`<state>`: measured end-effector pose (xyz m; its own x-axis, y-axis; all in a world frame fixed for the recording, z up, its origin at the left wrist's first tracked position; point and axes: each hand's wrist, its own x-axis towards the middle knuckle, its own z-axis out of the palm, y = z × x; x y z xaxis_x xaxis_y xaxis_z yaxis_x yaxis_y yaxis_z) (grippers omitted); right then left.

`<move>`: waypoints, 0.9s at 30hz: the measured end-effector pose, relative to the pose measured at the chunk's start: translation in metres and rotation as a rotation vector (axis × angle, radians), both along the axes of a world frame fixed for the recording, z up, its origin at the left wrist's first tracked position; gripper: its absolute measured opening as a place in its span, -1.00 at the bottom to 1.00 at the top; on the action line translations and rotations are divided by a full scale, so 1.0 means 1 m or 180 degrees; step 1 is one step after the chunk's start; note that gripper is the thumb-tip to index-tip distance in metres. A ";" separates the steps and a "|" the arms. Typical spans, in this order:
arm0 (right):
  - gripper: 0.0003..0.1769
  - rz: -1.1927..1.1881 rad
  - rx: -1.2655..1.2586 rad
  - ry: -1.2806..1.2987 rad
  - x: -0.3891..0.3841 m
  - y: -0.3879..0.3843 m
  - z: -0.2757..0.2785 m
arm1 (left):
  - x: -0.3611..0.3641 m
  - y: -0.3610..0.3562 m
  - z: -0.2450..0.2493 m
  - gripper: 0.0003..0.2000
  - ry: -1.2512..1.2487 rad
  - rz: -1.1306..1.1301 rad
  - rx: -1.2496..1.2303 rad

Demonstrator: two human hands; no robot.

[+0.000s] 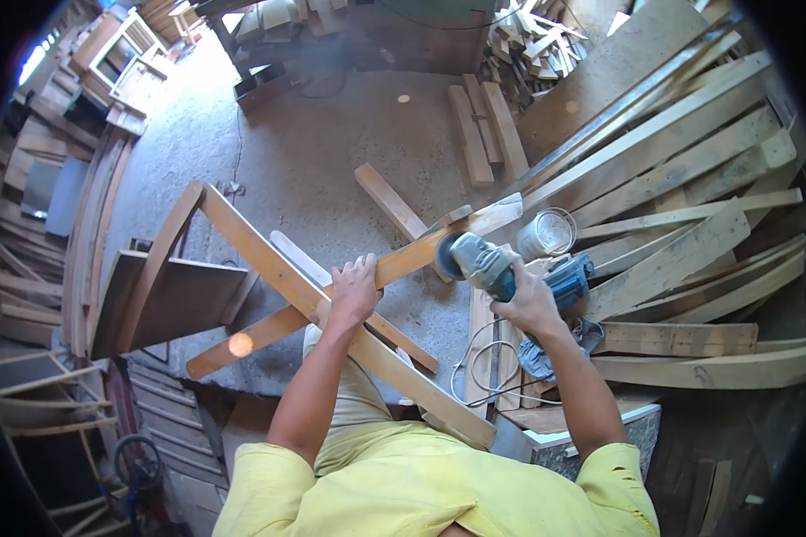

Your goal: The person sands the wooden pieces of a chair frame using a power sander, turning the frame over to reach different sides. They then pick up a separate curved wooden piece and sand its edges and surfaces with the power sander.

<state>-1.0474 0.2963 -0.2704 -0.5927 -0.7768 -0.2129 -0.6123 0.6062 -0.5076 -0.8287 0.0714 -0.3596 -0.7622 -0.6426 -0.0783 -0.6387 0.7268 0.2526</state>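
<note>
My right hand (528, 302) is wrapped round an angle grinder (482, 262). Its round disc (448, 258) is up against the side of a wooden board (407, 261) that rises toward the upper right; whether it touches cannot be told. My left hand (355, 288) grips the wood where this board crosses a longer plank (269, 258). The crossed boards form an X-shaped frame, with one end near my lap. A curved wooden piece (163, 259) joins the long plank's far end.
Long planks (672, 148) are stacked along the right, beside a white bucket (547, 234). A pale cord (461, 376) loops below the grinder. Loose beams (471, 130) lie on the concrete floor (322, 143). Wooden frames (40, 371) and boards line the left.
</note>
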 end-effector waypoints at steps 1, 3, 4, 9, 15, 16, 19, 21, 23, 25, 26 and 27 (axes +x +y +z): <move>-0.04 0.0137 0.0078 -0.0061 0.005 -0.005 0.006 | 0.001 0.000 0.001 -0.54 0.0038 -0.0029 0.0000; -0.03 0.0223 -0.0029 -0.0064 0.005 -0.008 0.006 | 0.002 0.001 -0.001 -0.54 0.0031 0.0000 -0.0018; -0.03 0.0262 -0.0139 -0.0068 0.004 -0.010 0.005 | 0.002 0.000 -0.001 -0.54 0.0024 -0.0019 -0.0039; -0.05 0.0036 -0.0174 -0.0047 -0.017 -0.009 0.004 | 0.002 -0.001 -0.007 -0.54 0.0141 -0.0011 -0.0087; -0.05 -0.0062 -0.0174 0.0114 -0.047 -0.002 -0.006 | 0.000 -0.002 -0.002 -0.44 -0.0150 0.0006 0.0070; -0.05 -0.0080 -0.0182 0.0070 -0.050 -0.001 -0.004 | 0.000 -0.002 -0.001 -0.44 -0.0177 0.0013 0.0094; -0.06 -0.0206 -0.0171 0.0212 -0.058 0.001 -0.006 | 0.001 -0.003 -0.002 -0.46 -0.0127 -0.0002 0.0113; -0.08 -0.0244 -0.0211 0.0232 -0.064 0.004 -0.008 | 0.002 -0.002 -0.002 -0.47 -0.0094 -0.0001 0.0088; -0.10 -0.0327 -0.0197 0.0295 -0.066 0.008 -0.014 | 0.001 -0.003 -0.001 -0.48 -0.0059 -0.0002 0.0063; -0.12 -0.0278 -0.0211 0.0284 -0.060 0.012 -0.021 | -0.001 -0.002 0.000 -0.50 -0.0102 0.0020 0.0126; -0.13 -0.0224 -0.0229 0.0276 -0.057 0.014 -0.024 | -0.001 -0.002 0.001 -0.50 -0.0099 0.0017 0.0128; -0.13 -0.0227 -0.0227 0.0279 -0.048 0.013 -0.020 | -0.001 -0.001 0.001 -0.51 -0.0093 0.0025 0.0109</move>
<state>-1.0955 0.3088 -0.2900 -0.6609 -0.7433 -0.1036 -0.6127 0.6141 -0.4975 -0.8296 0.0699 -0.3590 -0.7543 -0.6450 -0.1225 -0.6517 0.7131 0.2586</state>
